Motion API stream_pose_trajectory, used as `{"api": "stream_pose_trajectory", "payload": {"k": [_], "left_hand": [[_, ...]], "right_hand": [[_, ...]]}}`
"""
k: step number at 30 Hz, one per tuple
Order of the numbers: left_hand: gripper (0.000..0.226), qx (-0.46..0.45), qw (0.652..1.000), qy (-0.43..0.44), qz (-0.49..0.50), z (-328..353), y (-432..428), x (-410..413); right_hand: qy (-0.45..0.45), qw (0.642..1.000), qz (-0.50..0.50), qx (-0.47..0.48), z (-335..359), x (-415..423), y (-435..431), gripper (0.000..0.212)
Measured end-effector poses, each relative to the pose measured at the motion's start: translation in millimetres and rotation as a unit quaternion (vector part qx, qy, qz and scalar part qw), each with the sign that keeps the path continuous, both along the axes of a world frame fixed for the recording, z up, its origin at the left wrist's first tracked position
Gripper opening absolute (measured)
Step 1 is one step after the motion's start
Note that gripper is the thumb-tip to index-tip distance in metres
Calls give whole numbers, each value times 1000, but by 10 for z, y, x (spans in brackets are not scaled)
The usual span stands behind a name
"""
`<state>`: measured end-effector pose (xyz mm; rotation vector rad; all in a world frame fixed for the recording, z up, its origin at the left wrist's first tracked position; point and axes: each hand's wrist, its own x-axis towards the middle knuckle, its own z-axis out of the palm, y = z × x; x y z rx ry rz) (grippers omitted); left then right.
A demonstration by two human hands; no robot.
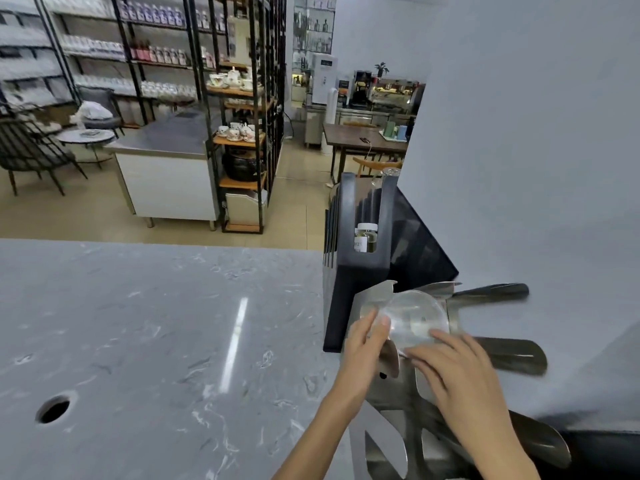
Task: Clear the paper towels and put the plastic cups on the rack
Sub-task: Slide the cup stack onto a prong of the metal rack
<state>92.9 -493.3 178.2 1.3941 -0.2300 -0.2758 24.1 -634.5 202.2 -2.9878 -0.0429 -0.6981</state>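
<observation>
A clear plastic cup (pixel 414 318) lies on its side at the upper slot of a steel cup rack (pixel 391 403), its round bottom facing me. My left hand (pixel 363 348) grips the cup's left rim with thumb and fingers. My right hand (pixel 453 372) lies over its lower right side, fingers closed on it. The rack stands at the right end of the grey marble counter (pixel 156 341), with dark tube-like holders (pixel 512 355) sticking out to the right. I see no paper towels.
A black holder (pixel 353 258) with a small white-capped bottle (pixel 366 237) stands just behind the rack. A grey wall (pixel 536 168) closes off the right side. The counter has a round hole (pixel 53 408) at front left. Shelves, tables and chairs stand across the room.
</observation>
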Motion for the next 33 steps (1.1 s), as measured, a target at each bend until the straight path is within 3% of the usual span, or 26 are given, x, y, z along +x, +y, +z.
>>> {"api": "stream_pose_trajectory", "payload": {"k": [9, 15, 18, 23, 33], "left_hand": [[24, -51, 997, -5, 52, -43, -51, -88], [19, -22, 994, 38, 101, -85, -34, -112], [33, -19, 996, 33, 83, -75, -28, -121], [25, 9, 997, 3, 83, -73, -17, -111], [45, 77, 996, 37, -30, -231, 252, -337]], "right_hand": [[-2, 998, 12, 55, -20, 13, 19, 25], [6, 998, 40, 57, -124, -15, -81, 38], [-35, 995, 70, 65, -195, -30, -145, 39], [-67, 990, 95, 81, -248, -22, -183, 40], [-53, 991, 101, 70, -257, -35, -222, 48]]}}
